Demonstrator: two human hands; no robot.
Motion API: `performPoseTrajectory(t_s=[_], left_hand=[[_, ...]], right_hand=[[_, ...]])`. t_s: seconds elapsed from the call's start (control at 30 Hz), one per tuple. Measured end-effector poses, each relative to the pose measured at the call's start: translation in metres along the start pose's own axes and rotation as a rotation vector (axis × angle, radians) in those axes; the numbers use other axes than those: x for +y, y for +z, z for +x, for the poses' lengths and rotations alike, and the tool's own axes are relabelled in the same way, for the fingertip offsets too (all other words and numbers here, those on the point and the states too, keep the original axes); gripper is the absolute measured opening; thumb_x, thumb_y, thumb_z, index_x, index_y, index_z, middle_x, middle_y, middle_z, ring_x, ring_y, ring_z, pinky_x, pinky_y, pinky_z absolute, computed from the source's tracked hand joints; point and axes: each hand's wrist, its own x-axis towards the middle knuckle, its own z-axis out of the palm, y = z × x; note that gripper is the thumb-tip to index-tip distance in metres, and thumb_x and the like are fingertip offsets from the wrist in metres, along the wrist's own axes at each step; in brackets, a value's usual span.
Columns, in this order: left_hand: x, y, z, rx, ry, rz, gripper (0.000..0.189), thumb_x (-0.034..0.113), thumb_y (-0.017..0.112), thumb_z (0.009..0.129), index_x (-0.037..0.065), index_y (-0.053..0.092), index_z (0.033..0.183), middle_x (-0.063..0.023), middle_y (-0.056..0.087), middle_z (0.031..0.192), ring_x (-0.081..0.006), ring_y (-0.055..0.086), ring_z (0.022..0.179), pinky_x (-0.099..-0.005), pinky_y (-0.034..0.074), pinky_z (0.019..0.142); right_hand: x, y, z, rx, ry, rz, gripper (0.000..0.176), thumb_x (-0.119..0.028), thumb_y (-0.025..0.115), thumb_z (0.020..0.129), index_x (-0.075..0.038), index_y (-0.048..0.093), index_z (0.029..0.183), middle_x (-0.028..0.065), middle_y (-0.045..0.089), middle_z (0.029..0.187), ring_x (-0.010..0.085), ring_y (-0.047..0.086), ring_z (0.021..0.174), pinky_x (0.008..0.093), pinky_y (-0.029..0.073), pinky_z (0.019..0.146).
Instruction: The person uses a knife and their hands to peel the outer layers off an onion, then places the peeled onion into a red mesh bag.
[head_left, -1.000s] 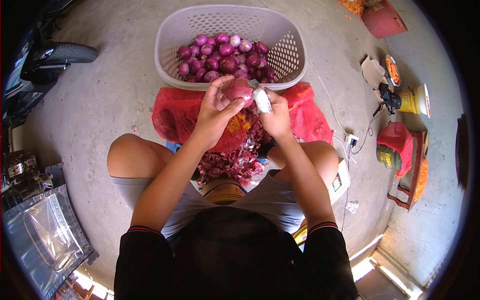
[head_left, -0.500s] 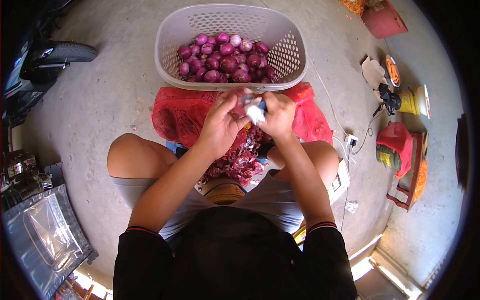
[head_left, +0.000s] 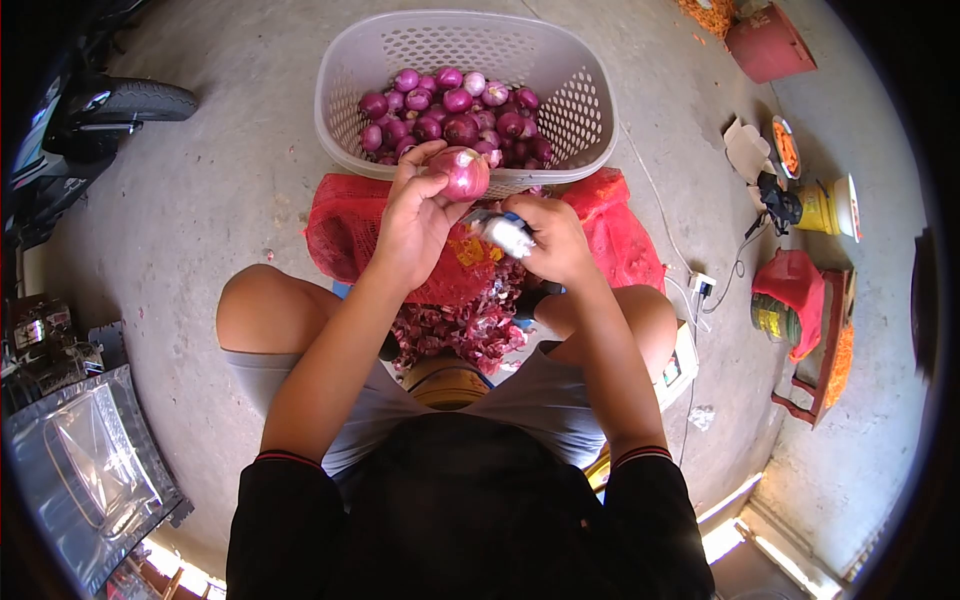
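While the left hand (head_left: 412,222) grips an onion (head_left: 461,174), upper centre, the right hand (head_left: 553,240) grips a blurred tool (head_left: 505,236).

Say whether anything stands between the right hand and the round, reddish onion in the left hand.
Nothing visible blocks the right hand from the round, reddish onion. The blurred, whitish tool in the right hand sits lower in the picture; the left hand leaves the onion's facing side uncovered.
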Motion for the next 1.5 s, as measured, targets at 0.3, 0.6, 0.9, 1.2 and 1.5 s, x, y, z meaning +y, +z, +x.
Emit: performPoseTrajectory(t_s=[0.3,0.6,0.9,1.2,1.5], left_hand=[[0.002,0.001,0.003,0.029,0.098,0.165,0.050,-0.004,0.061,0.080,0.007,0.037,0.122,-0.0116,0.049,0.117,-0.0210,0.053,0.108,-0.0358,0.045,0.095],[-0.007,-0.004,0.003,0.087,0.198,0.345,0.050,-0.008,0.067,0.077,0.007,0.041,0.117,-0.0082,0.053,0.111,-0.0155,0.056,0.100,-0.0278,0.049,0.087],[-0.010,-0.004,0.002,0.022,0.193,0.369,0.046,-0.003,0.066,0.080,0.010,0.043,0.118,-0.0057,0.051,0.116,-0.0141,0.053,0.104,-0.0278,0.045,0.090],[-0.016,-0.008,0.002,0.117,0.061,0.100,0.032,0.014,0.057,0.092,0.013,0.038,0.117,-0.0062,0.049,0.118,-0.0185,0.050,0.109,-0.0386,0.041,0.098],[-0.015,-0.015,0.004,0.075,-0.012,-0.080,0.034,0.030,0.056,0.092,0.013,0.036,0.112,-0.0087,0.050,0.115,-0.0214,0.054,0.104,-0.0390,0.044,0.093]], right_hand=[[0.004,0.001,-0.006,0.004,0.211,0.044,0.027,-0.001,0.050,0.077,-0.003,0.054,0.103,0.0128,0.059,0.075,0.0252,0.062,0.064,0.0356,0.047,0.059],[-0.007,0.003,-0.010,-0.042,0.255,0.010,0.044,-0.005,0.053,0.072,-0.004,0.045,0.115,0.0243,0.060,0.083,0.0432,0.059,0.081,0.0504,0.045,0.071],[-0.015,0.009,-0.008,-0.009,0.260,0.018,0.040,-0.006,0.054,0.075,-0.002,0.042,0.113,0.0256,0.059,0.076,0.0441,0.059,0.077,0.0515,0.044,0.067],[-0.029,0.028,-0.009,0.008,0.303,-0.060,0.042,-0.009,0.055,0.078,0.002,0.037,0.114,0.0256,0.058,0.070,0.0442,0.059,0.069,0.0522,0.045,0.062],[-0.044,0.041,-0.010,-0.006,0.362,-0.117,0.038,-0.011,0.058,0.078,0.002,0.038,0.107,0.0248,0.058,0.067,0.0431,0.060,0.065,0.0514,0.047,0.058]])
